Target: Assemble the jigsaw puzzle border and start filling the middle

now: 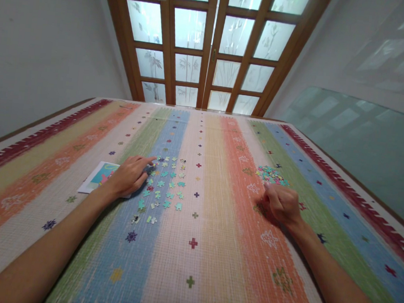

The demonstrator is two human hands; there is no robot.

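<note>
Several loose jigsaw puzzle pieces point(160, 183), mostly teal and pale green, lie spread in rough rows on the blue stripe of the tablecloth. My left hand point(130, 175) rests at their left side, its index finger stretched out to the upper left pieces and its thumb apart. Partly under that hand and wrist lies a picture card point(94, 179) with a teal and pink print. On the right, my right hand point(283, 202) is curled closed just in front of a heap of small multicoloured puzzle pieces point(274, 175). Its fingertips are hidden, so any contents cannot be seen.
A striped tablecloth point(208, 266) with small printed figures covers the long table. Beyond the far edge stand wooden doors point(207, 56) with frosted panes. White walls rise on both sides, and a pale glass panel point(360, 143) leans at the right.
</note>
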